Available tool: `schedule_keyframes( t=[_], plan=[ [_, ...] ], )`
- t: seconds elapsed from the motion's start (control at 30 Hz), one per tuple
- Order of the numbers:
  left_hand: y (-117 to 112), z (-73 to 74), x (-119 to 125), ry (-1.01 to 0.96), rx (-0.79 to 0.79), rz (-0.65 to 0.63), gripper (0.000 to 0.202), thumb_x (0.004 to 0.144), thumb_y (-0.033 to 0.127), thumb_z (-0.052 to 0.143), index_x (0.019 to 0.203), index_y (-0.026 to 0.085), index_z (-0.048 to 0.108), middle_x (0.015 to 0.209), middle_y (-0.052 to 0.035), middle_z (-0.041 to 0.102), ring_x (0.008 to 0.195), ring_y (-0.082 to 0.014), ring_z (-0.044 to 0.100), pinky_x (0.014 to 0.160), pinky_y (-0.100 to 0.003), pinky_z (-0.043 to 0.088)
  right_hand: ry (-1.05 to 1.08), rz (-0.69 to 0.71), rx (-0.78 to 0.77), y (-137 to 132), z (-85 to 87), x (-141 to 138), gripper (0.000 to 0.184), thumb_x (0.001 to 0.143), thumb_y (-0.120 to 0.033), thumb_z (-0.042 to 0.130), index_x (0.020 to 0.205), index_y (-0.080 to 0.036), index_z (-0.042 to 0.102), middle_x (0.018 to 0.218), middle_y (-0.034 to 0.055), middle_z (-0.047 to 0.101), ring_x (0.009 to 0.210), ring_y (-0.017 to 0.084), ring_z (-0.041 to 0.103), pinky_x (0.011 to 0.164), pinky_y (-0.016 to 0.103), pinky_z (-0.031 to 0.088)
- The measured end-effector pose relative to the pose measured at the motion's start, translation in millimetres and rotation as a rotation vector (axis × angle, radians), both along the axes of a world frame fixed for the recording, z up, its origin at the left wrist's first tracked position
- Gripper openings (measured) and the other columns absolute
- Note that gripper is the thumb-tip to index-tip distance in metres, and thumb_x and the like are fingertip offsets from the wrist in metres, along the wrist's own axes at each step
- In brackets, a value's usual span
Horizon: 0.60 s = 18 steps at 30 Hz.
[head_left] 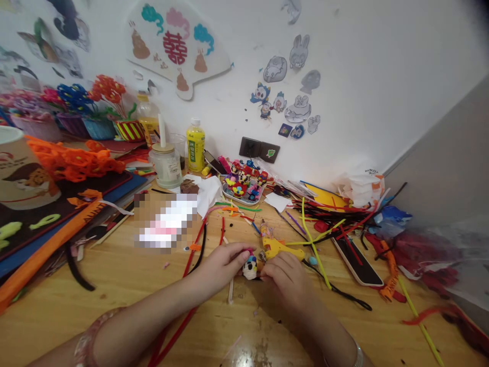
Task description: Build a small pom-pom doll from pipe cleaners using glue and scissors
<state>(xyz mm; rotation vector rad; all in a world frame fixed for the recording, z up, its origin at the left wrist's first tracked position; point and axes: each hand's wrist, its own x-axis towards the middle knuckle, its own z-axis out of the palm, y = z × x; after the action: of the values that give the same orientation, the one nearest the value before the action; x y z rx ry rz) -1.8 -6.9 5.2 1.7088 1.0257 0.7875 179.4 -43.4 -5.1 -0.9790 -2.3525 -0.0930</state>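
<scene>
Head view: the left hand and right hand pinch a small white fuzzy pipe-cleaner figure between them, low over the glossy wooden counter, beside a yellow plastic glue gun; a sticker-covered white wall rises behind.

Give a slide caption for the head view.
Left hand and right hand hold a small white figure over a wooden table, yellow glue gun behind, pipe cleaners scattered around.
</scene>
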Motion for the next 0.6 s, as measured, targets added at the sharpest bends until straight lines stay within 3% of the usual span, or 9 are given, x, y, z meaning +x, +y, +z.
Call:
schedule_keyframes(
  t=[0.2, 0.6],
  plan=[
    [-1.6, -1.3, 0.9, -0.048, 0.020, -0.062, 0.028, 0.080, 0.029, 0.047, 0.099, 0.023, 0.067, 0.093, -0.0014, 0.071, 0.087, -0.0192, 0.061, 0.077, -0.027, 0.047, -0.036, 0.009, -0.008, -1.5, -2.6, 0.5, 0.022, 0.091, -0.019, 0.037, 0.079, -0.018, 0.055, 0.071, 0.0033, 0.060, 0.067, 0.016, 0.045, 0.062, 0.029, 0.035],
    [-1.8, -2.9, 1.0, -0.038, 0.026, -0.070, 0.027, 0.081, 0.029, 0.046, 0.099, 0.022, 0.066, 0.096, -0.0019, 0.070, 0.088, -0.0180, 0.061, 0.079, -0.026, 0.046, -0.057, 0.067, -0.027, -1.4, -0.7, 2.2, 0.024, 0.093, -0.019, 0.032, 0.082, -0.016, 0.053, 0.074, 0.0046, 0.059, 0.069, 0.017, 0.043, 0.064, 0.030, 0.036]
  ],
)
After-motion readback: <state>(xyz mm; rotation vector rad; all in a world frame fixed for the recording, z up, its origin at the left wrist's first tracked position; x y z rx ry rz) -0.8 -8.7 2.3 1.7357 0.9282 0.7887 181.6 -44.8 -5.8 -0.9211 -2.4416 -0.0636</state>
